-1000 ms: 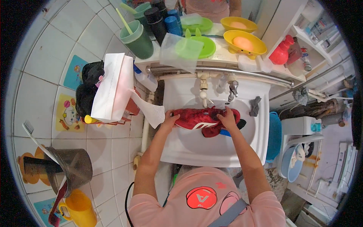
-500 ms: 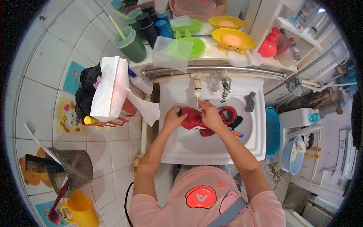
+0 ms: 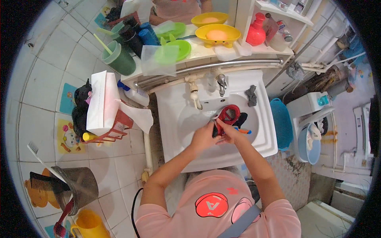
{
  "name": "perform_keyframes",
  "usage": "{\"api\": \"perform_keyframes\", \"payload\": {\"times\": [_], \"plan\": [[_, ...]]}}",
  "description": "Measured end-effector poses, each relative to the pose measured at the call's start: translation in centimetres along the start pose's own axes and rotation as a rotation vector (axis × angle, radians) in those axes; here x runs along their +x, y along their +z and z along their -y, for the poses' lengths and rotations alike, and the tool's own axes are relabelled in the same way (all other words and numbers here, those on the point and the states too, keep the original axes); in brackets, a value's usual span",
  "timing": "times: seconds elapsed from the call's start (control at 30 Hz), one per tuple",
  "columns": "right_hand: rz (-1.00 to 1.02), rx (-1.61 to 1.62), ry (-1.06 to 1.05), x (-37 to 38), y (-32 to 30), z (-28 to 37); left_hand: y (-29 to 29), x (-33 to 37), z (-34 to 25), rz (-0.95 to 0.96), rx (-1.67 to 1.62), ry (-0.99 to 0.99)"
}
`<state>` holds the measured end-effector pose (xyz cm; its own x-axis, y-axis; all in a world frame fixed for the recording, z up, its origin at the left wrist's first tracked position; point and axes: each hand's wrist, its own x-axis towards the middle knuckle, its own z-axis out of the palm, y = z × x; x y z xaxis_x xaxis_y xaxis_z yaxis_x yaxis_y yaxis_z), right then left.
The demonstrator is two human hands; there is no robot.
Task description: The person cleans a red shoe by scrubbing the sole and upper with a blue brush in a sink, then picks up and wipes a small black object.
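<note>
Over the white washbasin (image 3: 176, 152), my two hands meet low in the bowl around a red shoe (image 3: 219, 128), which they mostly hide; only a dark edge and a bit of red show. My left hand (image 3: 204, 138) grips it from the left, fingers bent. On the other side my right hand (image 3: 231, 134) has its thumb and fingers closed on it. Just beyond sits a second red shoe (image 3: 230, 113), its round opening facing up. A black item (image 3: 240, 119) and an orange-and-blue handle (image 3: 243, 131) lie to its right.
Behind the hands are a plastic tap (image 3: 193, 95) and a metal tap (image 3: 222, 84). A grey rag (image 3: 251, 96) lies at the basin's right. A tissue pack (image 3: 104, 103) hangs on the left wall; a blue tub (image 3: 281, 125) stands right of the basin.
Both hands have come down and nearer from the plastic tap, bringing the held shoe toward the bowl's front. They are now close together. The view has shifted somewhat.
</note>
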<state>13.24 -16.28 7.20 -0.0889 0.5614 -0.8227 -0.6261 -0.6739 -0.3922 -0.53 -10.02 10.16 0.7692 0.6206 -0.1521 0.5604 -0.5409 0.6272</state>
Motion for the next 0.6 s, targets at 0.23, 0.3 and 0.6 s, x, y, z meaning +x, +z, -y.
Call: {"api": "perform_keyframes", "payload": {"times": [0.23,0.3,0.6], "plan": [[0.017,0.019,-0.222,-0.1,-4.7,-2.6,2.3,-2.4,-1.1,0.184,-0.014,0.487],[0.080,0.098,-0.267,0.0,-7.1,-3.5,2.0,-2.3,-0.1,0.304,-0.075,0.473],[0.282,0.028,-0.451,-4.4,-7.1,-2.1,-0.2,0.2,2.0,0.061,0.302,0.461]]}}
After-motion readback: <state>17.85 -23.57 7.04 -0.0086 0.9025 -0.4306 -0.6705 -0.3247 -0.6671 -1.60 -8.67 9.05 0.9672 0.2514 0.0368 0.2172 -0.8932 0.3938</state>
